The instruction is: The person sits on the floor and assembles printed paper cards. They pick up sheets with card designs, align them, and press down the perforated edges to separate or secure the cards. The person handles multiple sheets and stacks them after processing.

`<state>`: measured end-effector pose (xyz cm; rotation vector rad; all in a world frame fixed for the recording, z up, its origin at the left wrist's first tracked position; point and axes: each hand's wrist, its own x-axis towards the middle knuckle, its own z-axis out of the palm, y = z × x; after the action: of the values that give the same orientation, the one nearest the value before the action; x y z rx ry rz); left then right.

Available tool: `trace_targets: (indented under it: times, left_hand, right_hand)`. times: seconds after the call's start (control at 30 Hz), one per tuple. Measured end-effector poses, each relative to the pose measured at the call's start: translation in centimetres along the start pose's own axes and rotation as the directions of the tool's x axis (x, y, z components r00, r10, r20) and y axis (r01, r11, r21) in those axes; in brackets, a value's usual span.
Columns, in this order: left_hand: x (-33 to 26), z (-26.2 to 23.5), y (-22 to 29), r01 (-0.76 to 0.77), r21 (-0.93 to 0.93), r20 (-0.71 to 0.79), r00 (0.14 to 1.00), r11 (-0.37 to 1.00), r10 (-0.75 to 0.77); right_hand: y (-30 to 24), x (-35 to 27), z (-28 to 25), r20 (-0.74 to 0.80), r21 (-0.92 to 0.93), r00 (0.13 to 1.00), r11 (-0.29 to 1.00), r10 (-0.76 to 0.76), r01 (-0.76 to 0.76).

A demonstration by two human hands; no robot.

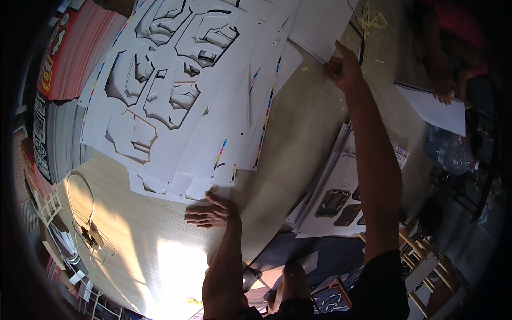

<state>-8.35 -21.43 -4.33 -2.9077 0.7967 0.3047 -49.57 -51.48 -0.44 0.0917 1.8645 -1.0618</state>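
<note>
My left hand lies palm down on the table with its fingers spread, touching nothing but the tabletop just below the lower edge of some cut-out sheets. Those are white printed sheets with shaped openings and coloured strips along their margins, stacked loosely. Reaching far forward, my right hand has its fingers closed at the near corner of a plain white sheet. The index finger points up along that sheet's right edge; the thumb is partly hidden.
Tall stacks of red and dark-edged printed sheets stand at the left. Printed sheets lie under my right forearm. Paper scraps are at the far right. Another person's hand rests on a white sheet. A cable lies left.
</note>
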Motion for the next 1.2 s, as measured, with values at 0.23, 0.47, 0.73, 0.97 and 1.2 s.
trace_targets:
  times: [0.23,0.47,0.73,0.97,1.2]
  left_hand:
    - [0.0,0.4,-0.2,-0.007,0.006,0.006,1.0,1.0,0.007]
    - [0.1,0.3,-0.3,0.006,0.009,-0.015,1.0,1.0,-0.006]
    - [-0.1,-0.1,0.1,0.009,0.006,-0.031,0.999,1.0,-0.009]
    - [-0.3,-0.5,0.5,0.013,-0.047,-0.021,1.0,0.999,-0.014]
    - [-0.4,-0.3,1.2,0.007,-0.044,-0.065,0.998,0.999,-0.01]
  right_hand:
    - [-0.5,0.5,-0.5,0.03,-0.09,0.999,0.996,-0.013,0.016]
    - [-1.0,0.9,0.8,0.105,0.172,0.991,0.983,-0.078,0.059]
    - [-2.5,0.3,1.6,0.329,0.244,0.894,0.942,-0.306,0.232]
    - [-9.6,-4.5,-3.0,0.301,-0.226,0.721,0.688,-0.623,0.689]
    - [-10.5,-20.0,-8.1,0.433,-0.478,0.286,0.051,-0.855,0.877]
